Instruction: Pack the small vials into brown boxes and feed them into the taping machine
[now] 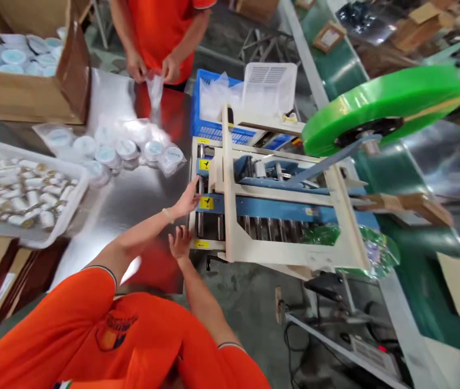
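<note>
My left hand (187, 201) reaches the near end of a carton sealing machine (278, 205), fingers stretched out by a roller and a blue side rail (250, 206). It holds nothing that I can see. Lower down, my right hand (180, 243) rests beside the cream frame's corner with its fingers apart and empty. Both are at the right end of a shiny metal table (140, 200). Bagged round white containers with pale blue lids (126, 150) lie on that table, beyond my left hand. A large green tape roll (384, 111) is mounted over the machine's far end.
Across the table, a co-worker's hands (154, 70) hold a clear plastic bag (155, 94). On the left are a white basket (61, 227) of small white bottles and a carton (31, 100) of lidded containers. A blue crate (197, 108) stands behind the machine; a green conveyor (400, 178) runs beyond.
</note>
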### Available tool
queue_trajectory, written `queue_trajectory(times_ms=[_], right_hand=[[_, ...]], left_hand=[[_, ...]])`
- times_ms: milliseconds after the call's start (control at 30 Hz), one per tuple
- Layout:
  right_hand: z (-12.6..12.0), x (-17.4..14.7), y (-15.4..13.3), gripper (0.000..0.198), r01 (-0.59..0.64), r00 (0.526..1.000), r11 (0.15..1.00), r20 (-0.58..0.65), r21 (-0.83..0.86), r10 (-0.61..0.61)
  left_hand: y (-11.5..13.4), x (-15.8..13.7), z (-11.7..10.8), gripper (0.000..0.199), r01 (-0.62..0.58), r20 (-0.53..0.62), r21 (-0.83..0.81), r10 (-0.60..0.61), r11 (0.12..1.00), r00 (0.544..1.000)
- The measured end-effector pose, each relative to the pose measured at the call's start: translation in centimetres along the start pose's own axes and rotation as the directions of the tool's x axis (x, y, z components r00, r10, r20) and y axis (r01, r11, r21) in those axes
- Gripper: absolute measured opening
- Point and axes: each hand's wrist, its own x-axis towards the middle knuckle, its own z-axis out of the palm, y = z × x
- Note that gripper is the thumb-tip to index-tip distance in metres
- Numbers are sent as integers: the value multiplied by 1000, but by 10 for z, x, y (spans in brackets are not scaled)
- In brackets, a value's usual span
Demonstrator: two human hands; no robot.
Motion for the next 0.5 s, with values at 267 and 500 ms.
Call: queue_trajectory(times_ms=[267, 500], right_hand=[[-14, 10, -23, 30, 46, 979, 985, -202, 169, -11], [15, 14, -243, 37, 247, 897, 710, 122, 660, -425]], left_hand=[[92, -307, -230, 65, 655, -800, 470, -29, 591, 600], [129, -523, -354, 86, 890, -988, 87, -76, 447, 135]])
